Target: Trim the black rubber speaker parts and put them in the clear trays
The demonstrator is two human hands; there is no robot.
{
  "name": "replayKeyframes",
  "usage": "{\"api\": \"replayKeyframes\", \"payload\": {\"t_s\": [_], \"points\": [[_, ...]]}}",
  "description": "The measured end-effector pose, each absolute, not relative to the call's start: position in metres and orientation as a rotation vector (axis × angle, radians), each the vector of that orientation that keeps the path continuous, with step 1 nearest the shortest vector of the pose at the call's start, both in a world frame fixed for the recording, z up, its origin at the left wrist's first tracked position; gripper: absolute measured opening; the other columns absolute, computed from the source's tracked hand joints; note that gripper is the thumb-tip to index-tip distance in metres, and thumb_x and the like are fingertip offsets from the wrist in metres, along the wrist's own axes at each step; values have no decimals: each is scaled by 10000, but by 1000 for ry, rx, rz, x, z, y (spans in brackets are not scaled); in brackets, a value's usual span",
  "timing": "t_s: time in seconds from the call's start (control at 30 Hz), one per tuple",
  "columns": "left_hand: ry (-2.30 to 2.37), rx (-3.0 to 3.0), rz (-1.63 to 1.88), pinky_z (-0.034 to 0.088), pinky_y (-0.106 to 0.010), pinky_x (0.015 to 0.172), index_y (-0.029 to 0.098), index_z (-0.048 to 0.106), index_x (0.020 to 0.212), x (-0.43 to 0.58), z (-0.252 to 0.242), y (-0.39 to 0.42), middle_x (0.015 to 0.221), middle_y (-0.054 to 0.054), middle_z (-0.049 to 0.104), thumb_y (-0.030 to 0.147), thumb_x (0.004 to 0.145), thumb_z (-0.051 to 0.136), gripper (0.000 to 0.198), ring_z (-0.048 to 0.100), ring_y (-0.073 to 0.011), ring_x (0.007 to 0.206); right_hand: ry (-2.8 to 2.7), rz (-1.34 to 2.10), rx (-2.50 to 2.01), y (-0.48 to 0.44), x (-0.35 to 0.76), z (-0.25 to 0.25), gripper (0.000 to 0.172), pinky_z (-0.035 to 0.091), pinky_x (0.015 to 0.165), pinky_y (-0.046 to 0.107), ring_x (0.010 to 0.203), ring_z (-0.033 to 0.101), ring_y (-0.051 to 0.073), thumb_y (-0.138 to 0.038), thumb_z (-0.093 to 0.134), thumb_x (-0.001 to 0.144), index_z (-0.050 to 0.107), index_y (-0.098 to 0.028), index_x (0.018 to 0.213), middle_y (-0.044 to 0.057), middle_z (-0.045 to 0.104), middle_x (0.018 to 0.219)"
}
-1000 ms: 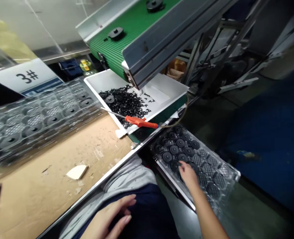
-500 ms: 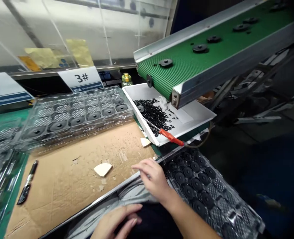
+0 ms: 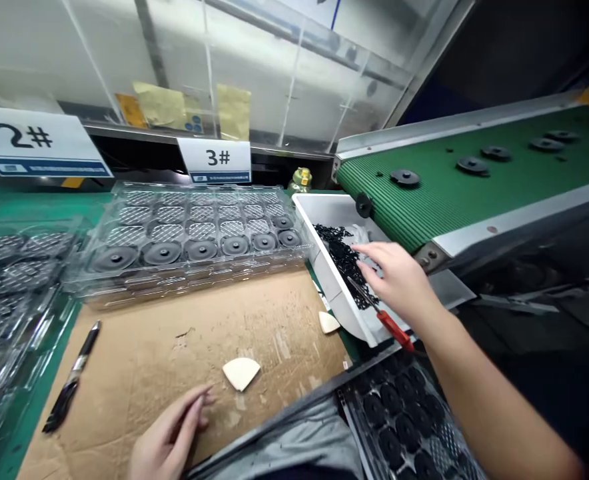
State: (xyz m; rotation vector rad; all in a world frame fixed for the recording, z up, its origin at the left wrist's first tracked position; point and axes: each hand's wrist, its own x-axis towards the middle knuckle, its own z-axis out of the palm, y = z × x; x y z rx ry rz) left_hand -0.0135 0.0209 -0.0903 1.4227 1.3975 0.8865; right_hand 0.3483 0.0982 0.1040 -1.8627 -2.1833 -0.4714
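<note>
My right hand [image 3: 397, 277] reaches over the white bin [image 3: 332, 283], fingers spread above the heap of small black scraps [image 3: 342, 257]; it holds nothing. A red-handled tool [image 3: 392, 328] lies across the bin's near rim, just under my wrist. My left hand [image 3: 167, 433] rests on the brown cardboard sheet [image 3: 184, 347] near the table's front edge, fingers loosely extended, empty. A white wedge-shaped piece [image 3: 241, 372] lies just right of it. Black round discs [image 3: 404, 177] ride on the green conveyor belt [image 3: 454, 190] at right.
A clear blister tray [image 3: 194, 233] with a front row of black discs stands behind the cardboard. More clear trays [image 3: 4, 280] are stacked at left. A black pen [image 3: 72, 383] lies on the cardboard's left edge. Another tray of discs [image 3: 404, 413] sits low by my lap. Signs 2# and 3# stand behind.
My right hand rose from the low tray at my side, crossed the table edge and now hovers over the white bin. My left hand moved from my lap onto the cardboard. The view swung left.
</note>
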Motion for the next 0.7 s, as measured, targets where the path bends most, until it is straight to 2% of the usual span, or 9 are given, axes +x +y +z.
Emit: {"api": "replayKeyframes", "payload": {"t_s": [0.03,0.1,0.13,0.17,0.2,0.27,0.33,0.4,0.7], "points": [[1461,1427,917,566,-215,633,218,678,961,-19,-98,24,827,-32,739,486,731,592,364,685,-167,615,-2229,-500,-1882,120,350,106,316,344,1005,439,1152,473,248,-188,484,865,560,-173,1171,89,577,1196],[1520,1434,955,566,-219,656,199,666,968,-26,-110,26,796,-32,734,470,763,560,357,678,-155,610,-2316,-528,-1913,164,355,108,397,132,1086,539,1321,258,307,-145,538,823,527,-174,1218,106,425,1369],[1517,1440,958,566,-221,664,193,658,983,-28,-114,27,791,-31,731,454,781,543,349,676,-151,616,-2364,-527,-1939,183,358,106,439,58,1091,557,1359,159,316,-125,568,800,514,-179,1232,104,354,1421],[1501,1446,961,565,-222,667,189,650,998,-29,-116,26,791,-30,728,438,796,530,343,674,-147,620,-2411,-509,-1973,200,362,103,456,34,1091,562,1371,112,315,-123,593,786,511,-183,1231,101,320,1440],[1480,1452,965,565,-219,662,187,645,1008,-30,-117,26,794,-30,726,424,803,526,335,673,-144,622,-2451,-478,-2018,214,366,99,439,62,1090,564,1368,131,310,-143,608,788,517,-183,1216,99,327,1434],[1448,1465,973,564,-214,653,189,641,1016,-30,-118,24,805,-29,726,397,809,529,315,672,-139,618,-2493,-390,-2138,234,376,86,356,221,1055,552,1300,306,288,-234,592,832,531,-172,1177,94,418,1360],[1431,1472,1001,563,-212,651,195,644,1007,-30,-116,22,794,-25,725,374,815,527,287,672,-137,620,-2472,-287,-2282,244,387,69,322,392,957,490,1146,482,242,-309,543,872,530,-162,1158,87,499,1255],[1411,1480,1021,561,-214,649,203,648,998,-30,-113,21,778,-21,723,355,822,524,263,670,-139,623,-2407,-172,-2415,247,398,51,313,475,860,420,1018,555,201,-323,521,886,524,-159,1153,82,537,1180],[1468,1374,1051,550,-206,622,232,662,968,-21,-103,21,759,-1,713,358,819,532,235,647,-127,591,-1889,196,-2671,252,448,6,283,502,811,375,954,575,177,-320,506,895,535,-166,1131,76,555,1141]]}}
